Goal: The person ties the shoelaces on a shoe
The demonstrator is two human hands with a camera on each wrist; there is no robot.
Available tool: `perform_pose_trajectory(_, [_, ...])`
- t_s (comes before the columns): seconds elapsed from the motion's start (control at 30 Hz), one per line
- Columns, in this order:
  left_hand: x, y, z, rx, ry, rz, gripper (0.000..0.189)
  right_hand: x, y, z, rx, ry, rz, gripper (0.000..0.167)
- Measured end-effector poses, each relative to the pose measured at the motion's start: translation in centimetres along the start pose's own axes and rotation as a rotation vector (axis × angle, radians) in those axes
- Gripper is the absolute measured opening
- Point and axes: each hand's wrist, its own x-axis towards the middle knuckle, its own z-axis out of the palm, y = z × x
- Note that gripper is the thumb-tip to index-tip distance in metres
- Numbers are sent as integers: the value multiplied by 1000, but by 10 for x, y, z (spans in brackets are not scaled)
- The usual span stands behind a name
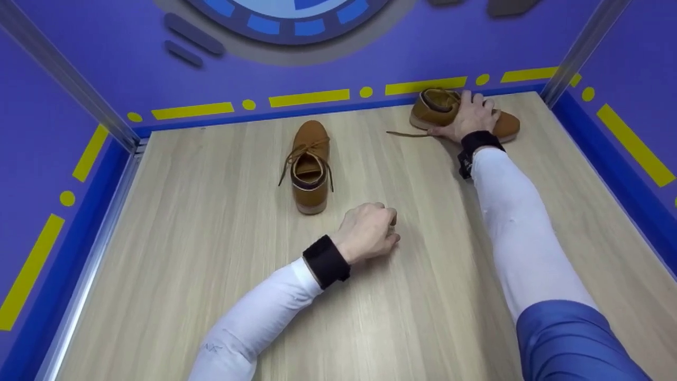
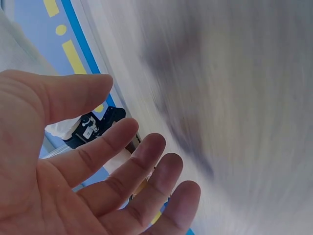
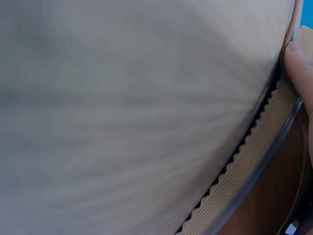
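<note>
At the back right of the wooden board, my right hand (image 1: 472, 117) grips a brown lace-up shoe (image 1: 508, 127) from above, fingers over its top and thumb along the near side. Its toe points right, and a loose lace (image 1: 407, 134) trails left on the wood. The right wrist view shows the ridged edge of the sole (image 3: 259, 144) with the thumb (image 3: 299, 71) on it. My left hand (image 1: 367, 231) hangs low over the middle of the board, fingers loosely bent, holding nothing. Just beyond it stands the matching brown shoe (image 1: 311, 196), toe away from me, lace tied in a bow.
A light wooden board (image 1: 211, 238) forms the work surface. Purple panels with yellow dashes (image 1: 309, 98) rise along its back and both sides. A metal corner post (image 1: 576, 58) stands close to the gripped shoe, at the back right.
</note>
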Motion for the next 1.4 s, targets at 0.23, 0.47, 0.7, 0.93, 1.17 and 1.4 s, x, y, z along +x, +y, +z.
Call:
perform_pose_trajectory(0.23, [-1,-3,-2,-7,31,-3,24,-8,-3,-5,51,66,-51,126])
perform_pose_trajectory(0.47, [-1,-4,-4,-25,35,1,26,-6,-1,-6,67,64,-47,121])
perform_pose_trajectory(0.7, [-1,-5,-5,-42,30,-15,30,-5,0,2,47,64,-39,118])
perform_pose_trajectory(0.93, [0,-6,-9,-41,42,-16,32,-17,3,0,90,98,-54,112])
perform_pose_trajectory(1.17, [17,-29,7,-164,101,-7,37,-16,5,3,110,88,-114,116])
perform_pose_trajectory(1.4, [59,-81,78,-324,251,22,37,-25,-10,5,162,78,-222,119])
